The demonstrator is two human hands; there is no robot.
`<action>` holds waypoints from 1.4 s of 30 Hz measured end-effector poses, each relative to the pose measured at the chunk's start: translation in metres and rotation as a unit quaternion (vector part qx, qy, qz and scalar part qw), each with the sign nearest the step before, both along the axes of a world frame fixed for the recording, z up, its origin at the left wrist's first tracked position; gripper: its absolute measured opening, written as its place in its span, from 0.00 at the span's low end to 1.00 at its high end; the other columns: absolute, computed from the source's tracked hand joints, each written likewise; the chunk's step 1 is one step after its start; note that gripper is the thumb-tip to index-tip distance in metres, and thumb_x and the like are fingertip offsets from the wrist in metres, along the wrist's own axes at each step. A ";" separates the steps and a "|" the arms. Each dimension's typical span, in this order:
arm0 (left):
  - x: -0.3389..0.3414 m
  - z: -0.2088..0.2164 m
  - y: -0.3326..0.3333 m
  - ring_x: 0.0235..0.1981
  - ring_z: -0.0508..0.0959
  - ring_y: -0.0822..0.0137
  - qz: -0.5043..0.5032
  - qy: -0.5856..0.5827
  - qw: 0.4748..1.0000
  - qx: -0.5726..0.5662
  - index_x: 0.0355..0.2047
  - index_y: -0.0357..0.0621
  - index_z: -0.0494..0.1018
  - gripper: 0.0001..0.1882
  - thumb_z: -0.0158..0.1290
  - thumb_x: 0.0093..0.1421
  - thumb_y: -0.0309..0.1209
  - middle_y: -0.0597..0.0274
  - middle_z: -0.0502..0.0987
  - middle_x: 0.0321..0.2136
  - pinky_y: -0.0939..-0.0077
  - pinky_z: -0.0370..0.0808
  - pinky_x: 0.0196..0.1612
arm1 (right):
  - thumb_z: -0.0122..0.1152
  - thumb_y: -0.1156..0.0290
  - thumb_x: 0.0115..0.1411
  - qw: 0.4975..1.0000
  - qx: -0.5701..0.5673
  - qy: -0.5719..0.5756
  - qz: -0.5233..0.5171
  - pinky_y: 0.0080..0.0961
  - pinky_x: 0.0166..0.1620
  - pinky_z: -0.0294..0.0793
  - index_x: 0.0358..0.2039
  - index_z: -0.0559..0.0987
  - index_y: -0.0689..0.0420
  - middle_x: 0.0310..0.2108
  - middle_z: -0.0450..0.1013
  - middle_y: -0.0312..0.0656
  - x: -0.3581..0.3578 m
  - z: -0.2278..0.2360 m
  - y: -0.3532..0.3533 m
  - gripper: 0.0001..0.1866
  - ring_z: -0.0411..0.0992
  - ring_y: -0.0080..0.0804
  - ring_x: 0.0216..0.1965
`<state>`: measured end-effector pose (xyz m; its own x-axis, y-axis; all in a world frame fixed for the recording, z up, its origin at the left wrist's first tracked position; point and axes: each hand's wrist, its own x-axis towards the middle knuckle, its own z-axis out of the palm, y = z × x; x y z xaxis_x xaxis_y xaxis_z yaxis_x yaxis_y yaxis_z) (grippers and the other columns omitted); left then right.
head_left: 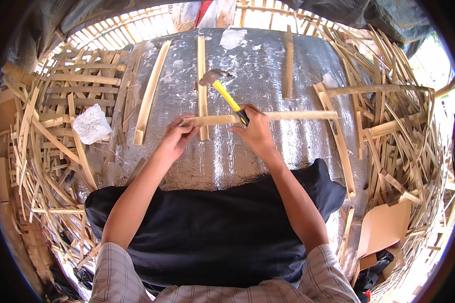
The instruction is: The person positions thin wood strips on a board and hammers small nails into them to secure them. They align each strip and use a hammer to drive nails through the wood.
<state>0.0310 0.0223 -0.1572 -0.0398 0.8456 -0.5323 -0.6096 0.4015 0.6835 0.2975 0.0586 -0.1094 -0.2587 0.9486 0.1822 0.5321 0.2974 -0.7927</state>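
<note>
My right hand [255,132] grips a hammer [222,88] by its yellow and black handle, the steel head raised over an upright bamboo slat [202,60]. My left hand [177,137] pinches the left end of a horizontal bamboo slat [298,115] where it crosses the upright one. Both slats lie on a silver foil-covered work surface [258,65]. A dark cloth [212,227] covers my lap below the hands.
More bamboo slats [150,93] lie on the foil, one [288,63] at the back right. A crumpled plastic bag [92,123] sits on the left. Woven bamboo frames and loose strips [394,126] pile up on both sides. Cardboard pieces [384,224] lie at the lower right.
</note>
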 end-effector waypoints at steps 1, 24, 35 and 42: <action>0.006 -0.004 0.002 0.49 0.81 0.66 -0.007 -0.001 1.000 -0.004 0.53 0.37 0.76 0.17 0.53 0.66 0.13 0.55 0.78 0.44 0.77 0.84 0.58 | 0.83 0.77 0.46 1.000 -0.015 -0.014 0.007 0.40 0.45 0.79 0.45 0.80 0.70 0.42 0.78 0.54 0.002 -0.004 0.000 0.26 0.80 0.50 0.40; -0.008 -0.024 0.012 0.37 0.78 0.71 -0.259 0.562 0.765 0.180 0.54 0.53 0.78 0.21 0.63 0.62 0.20 0.64 0.75 0.42 0.75 0.80 0.42 | 0.86 0.71 0.43 0.978 -0.171 -0.114 -0.032 0.36 0.44 0.79 0.39 0.85 0.62 0.33 0.82 0.47 0.035 -0.048 0.035 0.23 0.82 0.40 0.36; -0.005 -0.007 0.010 0.39 0.78 0.71 -0.286 0.526 0.764 0.240 0.47 0.45 0.78 0.18 0.68 0.56 0.19 0.67 0.75 0.42 0.75 0.79 0.45 | 0.85 0.71 0.43 0.980 -0.139 -0.145 -0.006 0.37 0.47 0.78 0.39 0.85 0.61 0.36 0.83 0.49 0.031 -0.054 0.035 0.22 0.82 0.43 0.39; 0.000 -0.009 0.008 0.38 0.79 0.71 -0.280 0.514 0.763 0.274 0.44 0.42 0.78 0.16 0.68 0.56 0.21 0.65 0.76 0.39 0.73 0.78 0.44 | 0.85 0.71 0.42 0.978 -0.138 -0.156 0.010 0.36 0.45 0.78 0.37 0.85 0.61 0.33 0.82 0.47 0.037 -0.053 0.035 0.21 0.81 0.41 0.36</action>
<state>0.0312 0.0306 -0.1661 0.2510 0.9677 -0.0234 0.5239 -0.1155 0.8439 0.3347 0.0941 -0.1625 -0.2796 0.9449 -0.1704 0.7566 0.1076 -0.6449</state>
